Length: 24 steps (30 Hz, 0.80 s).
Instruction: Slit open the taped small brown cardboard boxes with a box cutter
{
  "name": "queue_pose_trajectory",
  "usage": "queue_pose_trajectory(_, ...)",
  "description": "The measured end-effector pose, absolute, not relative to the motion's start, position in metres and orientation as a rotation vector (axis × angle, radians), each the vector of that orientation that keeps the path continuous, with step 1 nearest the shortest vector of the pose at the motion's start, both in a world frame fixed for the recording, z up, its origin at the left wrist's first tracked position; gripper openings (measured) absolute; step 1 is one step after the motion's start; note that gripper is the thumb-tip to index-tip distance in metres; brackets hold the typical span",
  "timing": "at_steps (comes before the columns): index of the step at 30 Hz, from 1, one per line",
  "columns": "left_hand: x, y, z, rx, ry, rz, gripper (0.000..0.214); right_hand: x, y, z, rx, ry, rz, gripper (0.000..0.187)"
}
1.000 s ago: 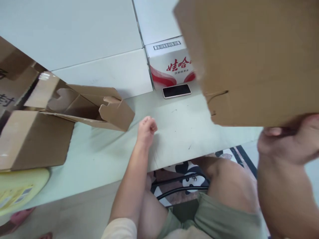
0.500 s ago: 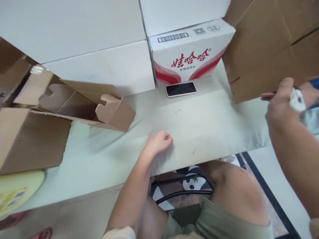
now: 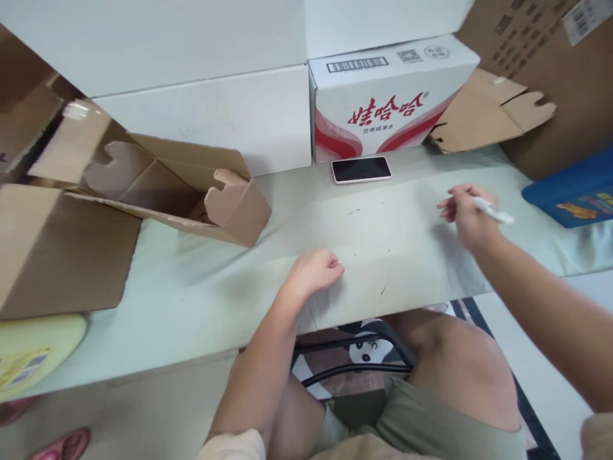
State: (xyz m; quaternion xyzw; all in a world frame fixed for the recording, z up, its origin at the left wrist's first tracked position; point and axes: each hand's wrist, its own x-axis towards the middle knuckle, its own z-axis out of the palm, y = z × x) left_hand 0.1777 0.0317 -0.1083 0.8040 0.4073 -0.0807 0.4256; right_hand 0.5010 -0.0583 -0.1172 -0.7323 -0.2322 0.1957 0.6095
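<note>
My left hand (image 3: 316,271) rests on the cloth-covered table (image 3: 230,300) near its front edge, curled into a fist with nothing visible in it. My right hand (image 3: 472,214) hovers over the right part of the table, fingers curled. A slim white pen-shaped tool (image 3: 495,210) sticks out of it toward the right; its exact kind is not clear. Beyond that hand, a flattened cardboard box (image 3: 493,112) with cut-out tabs leans at the back right. A phone (image 3: 362,170) with a dark screen lies in front of the white-and-red water carton (image 3: 390,118).
An open cardboard box (image 3: 239,214) stands at the left, beside another brown box (image 3: 71,255) and a pale yellow container (image 3: 43,351). White boxes (image 3: 201,128) wall off the back. A blue package (image 3: 575,191) and a large brown carton (image 3: 565,102) stand at the right.
The flattened cardboard, before at my right hand, now leans farther back. My right hand has come left and inward, away from it, with the white tool. My left fist stays on the table.
</note>
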Motion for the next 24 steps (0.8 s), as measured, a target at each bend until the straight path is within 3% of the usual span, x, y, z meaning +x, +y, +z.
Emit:
queue_pose_trajectory(2,0.175,0.029,-0.105,2.012,0.994,-0.201,0.042,0.46,-0.069,-0.126,-1.75,-0.52,0.502,0.006)
queue_pose_trajectory(6,0.167,0.024,-0.097,1.994,0.993,-0.185,0.041,0.385,-0.082,-0.146,-1.826,-0.541,0.575,0.02)
queue_pose_trajectory(9,0.158,0.021,-0.094,1.968,1.013,-0.17,0.043,0.35,-0.082,-0.153,-1.943,-0.898,0.493,0.022)
queue_pose_trajectory(19,0.159,0.026,-0.113,1.922,1.098,-0.127,0.045,0.325,-0.063,-0.157,-2.256,-1.418,0.568,0.026)
queue_pose_trajectory(24,0.119,0.035,-0.084,1.945,1.201,0.037,0.042,0.324,-0.065,-0.156,-2.318,-1.523,0.55,0.023)
